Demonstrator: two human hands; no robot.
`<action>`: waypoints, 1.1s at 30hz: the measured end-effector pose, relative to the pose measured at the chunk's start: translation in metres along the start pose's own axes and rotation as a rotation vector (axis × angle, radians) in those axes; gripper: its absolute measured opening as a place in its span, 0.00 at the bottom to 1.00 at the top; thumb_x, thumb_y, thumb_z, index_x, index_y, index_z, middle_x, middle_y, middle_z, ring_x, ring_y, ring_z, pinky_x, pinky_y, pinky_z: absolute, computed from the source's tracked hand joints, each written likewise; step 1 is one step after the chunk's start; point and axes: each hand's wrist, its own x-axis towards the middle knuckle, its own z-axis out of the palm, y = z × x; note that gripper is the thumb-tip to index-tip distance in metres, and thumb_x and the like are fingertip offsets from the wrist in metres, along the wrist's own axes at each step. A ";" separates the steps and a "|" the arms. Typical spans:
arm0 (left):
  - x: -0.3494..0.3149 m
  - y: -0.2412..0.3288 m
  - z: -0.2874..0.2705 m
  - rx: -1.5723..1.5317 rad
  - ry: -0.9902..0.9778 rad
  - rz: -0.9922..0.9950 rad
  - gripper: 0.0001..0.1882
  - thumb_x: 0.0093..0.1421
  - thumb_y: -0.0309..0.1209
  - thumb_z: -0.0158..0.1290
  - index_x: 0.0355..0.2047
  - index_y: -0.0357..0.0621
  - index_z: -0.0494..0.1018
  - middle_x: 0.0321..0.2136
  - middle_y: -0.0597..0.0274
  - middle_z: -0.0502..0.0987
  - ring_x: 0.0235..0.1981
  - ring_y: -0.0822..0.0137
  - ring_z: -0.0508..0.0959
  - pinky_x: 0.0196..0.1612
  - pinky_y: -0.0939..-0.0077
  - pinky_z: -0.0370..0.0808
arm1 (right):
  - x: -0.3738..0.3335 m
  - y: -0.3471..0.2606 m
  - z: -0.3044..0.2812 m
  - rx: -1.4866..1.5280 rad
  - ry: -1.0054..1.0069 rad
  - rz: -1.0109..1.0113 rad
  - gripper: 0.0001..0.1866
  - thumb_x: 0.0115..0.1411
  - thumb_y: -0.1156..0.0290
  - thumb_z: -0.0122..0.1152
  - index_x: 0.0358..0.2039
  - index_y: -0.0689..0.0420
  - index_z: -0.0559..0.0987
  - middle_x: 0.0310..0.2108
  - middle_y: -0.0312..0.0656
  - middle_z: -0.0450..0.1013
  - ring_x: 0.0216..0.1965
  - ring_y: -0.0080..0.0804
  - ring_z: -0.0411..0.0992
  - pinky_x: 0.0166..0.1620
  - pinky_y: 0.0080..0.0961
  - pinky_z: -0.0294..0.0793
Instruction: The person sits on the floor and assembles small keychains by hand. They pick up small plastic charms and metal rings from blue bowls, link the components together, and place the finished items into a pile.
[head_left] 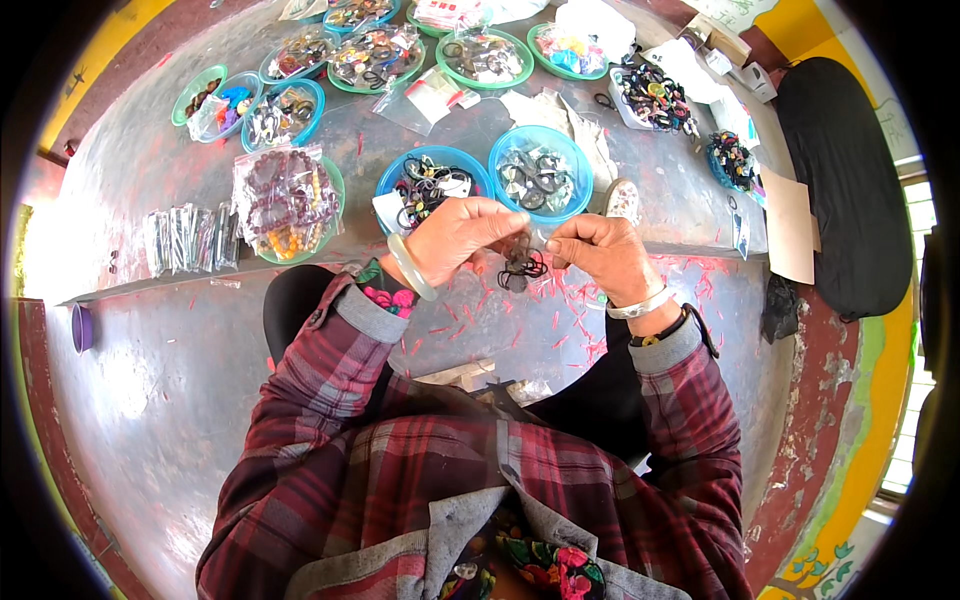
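At the front edge of a smooth grey platform (680,203), left hand (462,242) pinched a tangled bundle of thin black cord loops (521,266), thumb against fingers. Right hand (607,260) close beside, thumb and forefinger almost meeting; could not tell whether anything was caught between. Behind: round blue plastic bowls (573,205). Thin red slivers (570,312) littered the floor (170,400).

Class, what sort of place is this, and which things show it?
Probably a craft or sorting workspace: a blue bowl of dark bands, bagged beads and red scraps strewn across the floor.
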 end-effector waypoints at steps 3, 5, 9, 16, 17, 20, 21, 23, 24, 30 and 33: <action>0.003 -0.008 -0.002 0.098 0.002 0.053 0.11 0.56 0.35 0.52 0.30 0.38 0.74 0.21 0.65 0.73 0.15 0.79 0.70 0.14 0.88 0.65 | 0.001 0.000 0.002 -0.011 -0.006 0.008 0.08 0.53 0.73 0.58 0.26 0.65 0.76 0.20 0.36 0.72 0.23 0.18 0.68 0.28 0.16 0.67; 0.005 -0.013 -0.002 0.133 0.029 0.081 0.10 0.56 0.33 0.52 0.29 0.38 0.74 0.20 0.65 0.73 0.13 0.79 0.69 0.14 0.88 0.65 | 0.003 0.000 0.002 -0.047 -0.002 0.013 0.07 0.53 0.73 0.58 0.26 0.65 0.76 0.20 0.36 0.72 0.23 0.18 0.68 0.28 0.16 0.68; 0.005 -0.013 0.000 0.047 0.034 0.035 0.10 0.56 0.33 0.52 0.27 0.37 0.74 0.18 0.65 0.72 0.10 0.79 0.67 0.12 0.88 0.63 | 0.004 0.003 0.001 -0.047 0.011 0.033 0.07 0.54 0.73 0.56 0.26 0.65 0.76 0.20 0.36 0.72 0.23 0.18 0.68 0.28 0.16 0.68; 0.005 -0.010 0.001 -0.159 0.097 0.017 0.11 0.58 0.34 0.49 0.28 0.39 0.72 0.20 0.66 0.73 0.13 0.80 0.69 0.11 0.90 0.59 | 0.008 0.012 0.002 0.101 0.104 0.029 0.10 0.54 0.70 0.57 0.32 0.65 0.75 0.22 0.37 0.72 0.23 0.19 0.69 0.29 0.16 0.69; 0.005 -0.010 0.001 -0.202 0.141 0.038 0.11 0.58 0.35 0.48 0.29 0.39 0.72 0.21 0.65 0.73 0.14 0.79 0.70 0.11 0.90 0.58 | 0.008 0.008 0.004 0.165 0.122 0.040 0.11 0.54 0.70 0.58 0.33 0.65 0.75 0.23 0.37 0.72 0.24 0.19 0.69 0.29 0.16 0.69; 0.010 -0.015 -0.002 -0.319 0.262 0.081 0.09 0.59 0.34 0.47 0.32 0.42 0.71 0.26 0.66 0.75 0.21 0.79 0.71 0.17 0.90 0.61 | 0.010 0.013 0.010 0.233 0.062 0.071 0.16 0.53 0.67 0.61 0.37 0.66 0.73 0.27 0.38 0.73 0.27 0.20 0.70 0.32 0.16 0.69; 0.011 -0.014 -0.001 -0.363 0.305 0.094 0.09 0.59 0.34 0.46 0.32 0.42 0.71 0.26 0.67 0.75 0.21 0.79 0.72 0.18 0.89 0.62 | 0.011 0.017 0.011 0.236 0.025 0.082 0.18 0.52 0.66 0.62 0.38 0.67 0.73 0.28 0.39 0.73 0.28 0.20 0.70 0.33 0.16 0.69; 0.011 -0.012 0.001 -0.405 0.289 0.114 0.09 0.59 0.34 0.47 0.33 0.43 0.71 0.28 0.67 0.76 0.24 0.79 0.72 0.20 0.89 0.62 | 0.012 0.018 0.017 0.265 0.008 0.120 0.19 0.51 0.67 0.63 0.39 0.67 0.72 0.28 0.39 0.73 0.29 0.21 0.70 0.34 0.16 0.69; 0.012 -0.013 0.003 -0.413 0.297 0.118 0.08 0.59 0.35 0.47 0.33 0.44 0.71 0.28 0.67 0.76 0.24 0.79 0.72 0.20 0.90 0.62 | 0.012 0.017 0.019 0.271 -0.003 0.145 0.19 0.51 0.67 0.63 0.38 0.67 0.72 0.28 0.39 0.73 0.29 0.21 0.70 0.34 0.17 0.69; 0.008 -0.007 0.014 -0.370 0.202 0.096 0.08 0.58 0.35 0.49 0.34 0.44 0.71 0.29 0.70 0.75 0.26 0.81 0.72 0.20 0.90 0.62 | 0.014 0.025 0.016 0.322 -0.011 0.159 0.12 0.52 0.69 0.60 0.33 0.65 0.75 0.27 0.38 0.73 0.28 0.22 0.70 0.33 0.18 0.69; 0.011 -0.013 0.009 -0.184 0.144 0.121 0.09 0.56 0.33 0.52 0.35 0.44 0.71 0.28 0.72 0.74 0.26 0.82 0.71 0.21 0.90 0.63 | 0.013 0.018 0.015 0.341 0.026 0.138 0.10 0.53 0.70 0.59 0.32 0.64 0.75 0.27 0.37 0.72 0.27 0.22 0.70 0.33 0.18 0.69</action>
